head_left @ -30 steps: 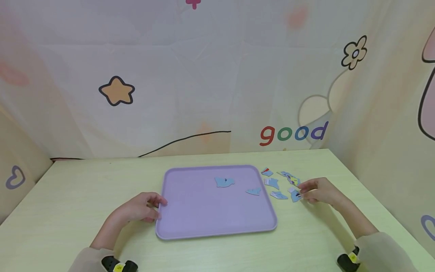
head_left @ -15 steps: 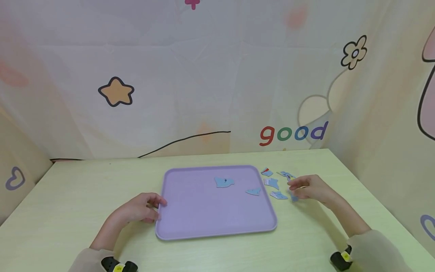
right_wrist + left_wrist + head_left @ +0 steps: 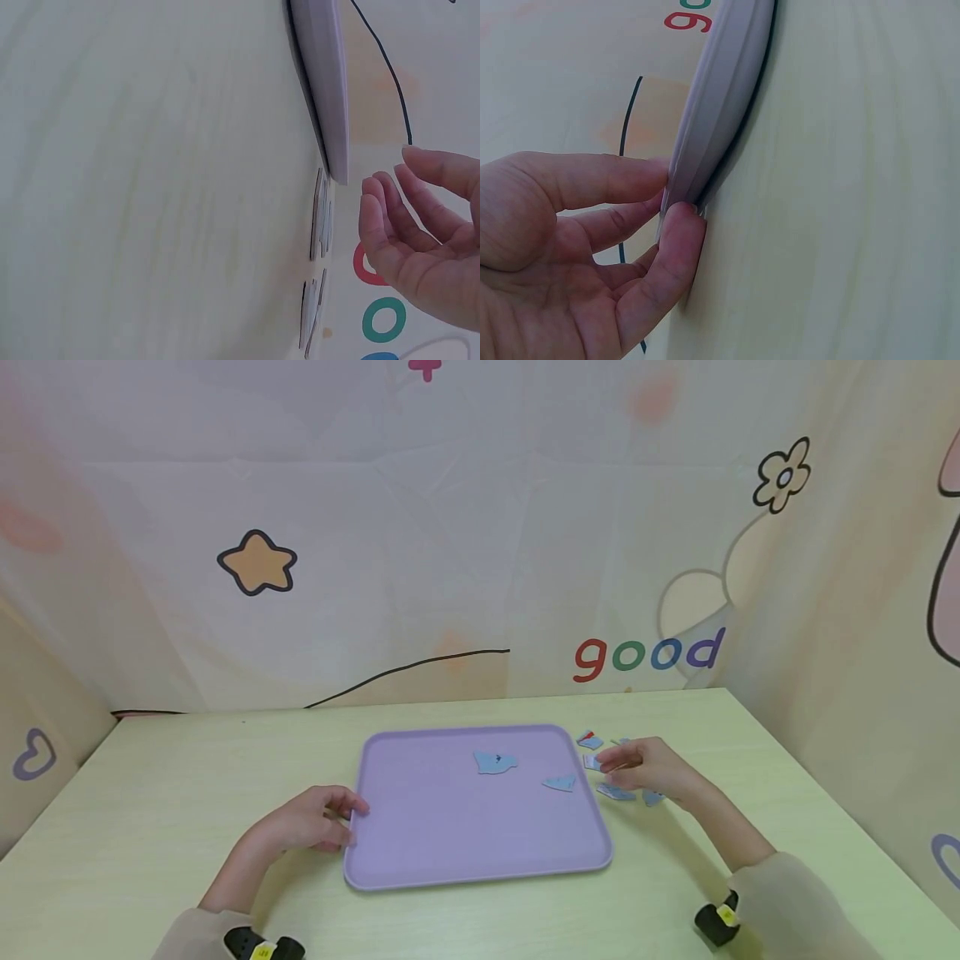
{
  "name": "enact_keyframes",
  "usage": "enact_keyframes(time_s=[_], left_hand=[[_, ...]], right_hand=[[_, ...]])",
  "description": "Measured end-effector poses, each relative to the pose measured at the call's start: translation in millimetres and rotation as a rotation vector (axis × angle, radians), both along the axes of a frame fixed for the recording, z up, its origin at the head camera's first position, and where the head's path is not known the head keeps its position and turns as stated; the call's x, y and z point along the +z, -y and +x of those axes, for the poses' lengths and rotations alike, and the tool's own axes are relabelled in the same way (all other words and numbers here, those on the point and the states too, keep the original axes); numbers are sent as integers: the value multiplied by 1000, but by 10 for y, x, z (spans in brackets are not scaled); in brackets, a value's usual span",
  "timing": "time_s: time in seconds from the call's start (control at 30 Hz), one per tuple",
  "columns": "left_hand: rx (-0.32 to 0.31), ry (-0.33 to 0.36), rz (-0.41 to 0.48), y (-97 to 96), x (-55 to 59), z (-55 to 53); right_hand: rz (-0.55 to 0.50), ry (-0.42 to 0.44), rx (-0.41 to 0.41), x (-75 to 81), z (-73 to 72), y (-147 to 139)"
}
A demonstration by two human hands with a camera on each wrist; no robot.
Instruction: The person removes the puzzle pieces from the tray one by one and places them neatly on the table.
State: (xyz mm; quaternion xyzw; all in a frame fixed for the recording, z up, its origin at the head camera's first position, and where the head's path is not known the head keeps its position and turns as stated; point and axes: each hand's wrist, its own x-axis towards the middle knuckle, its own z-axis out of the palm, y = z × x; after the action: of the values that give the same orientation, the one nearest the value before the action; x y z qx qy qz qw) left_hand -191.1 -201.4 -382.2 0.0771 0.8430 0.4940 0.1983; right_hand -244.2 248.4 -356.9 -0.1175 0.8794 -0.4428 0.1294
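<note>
My left hand (image 3: 318,817) pinches the left edge of a flat lilac tray (image 3: 450,843), thumb and fingers on either side of the rim, as the left wrist view shows. On the tray lie two light-blue jigsaw puzzle pieces, a larger piece (image 3: 495,763) at the back and a smaller piece (image 3: 558,783) near the right side. Over the pieces beside the tray hovers my right hand (image 3: 648,767), its fingers loosely bent with nothing between them in the right wrist view. It partly covers a pale piece (image 3: 591,763) by the tray's right rim.
Around the right hand lie more puzzle pieces on the pale wood table (image 3: 187,793): a red-and-blue piece (image 3: 590,740) at the back, a blue piece (image 3: 615,792) and a dark-marked piece (image 3: 654,797) in front. A printed cloth (image 3: 465,543) stands behind the table.
My right hand has moved left from the outer pieces toward the tray's right rim, uncovering the front-right piece and covering others. My left hand stays at the tray.
</note>
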Motion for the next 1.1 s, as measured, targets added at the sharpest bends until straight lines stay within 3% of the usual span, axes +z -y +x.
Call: enact_keyframes(time_s=[0.27, 0.57, 0.9, 1.1], left_hand=[[-4, -3, 3, 2, -1, 2], [-5, -5, 0, 5, -10, -2], [-7, -9, -6, 4, 6, -3], [-8, -10, -15, 3, 2, -8]], right_hand=[[-18, -26, 38, -18, -48, 188], [54, -151, 92, -68, -82, 362], [266, -274, 209, -87, -151, 505], [315, -326, 260, -100, -184, 539]])
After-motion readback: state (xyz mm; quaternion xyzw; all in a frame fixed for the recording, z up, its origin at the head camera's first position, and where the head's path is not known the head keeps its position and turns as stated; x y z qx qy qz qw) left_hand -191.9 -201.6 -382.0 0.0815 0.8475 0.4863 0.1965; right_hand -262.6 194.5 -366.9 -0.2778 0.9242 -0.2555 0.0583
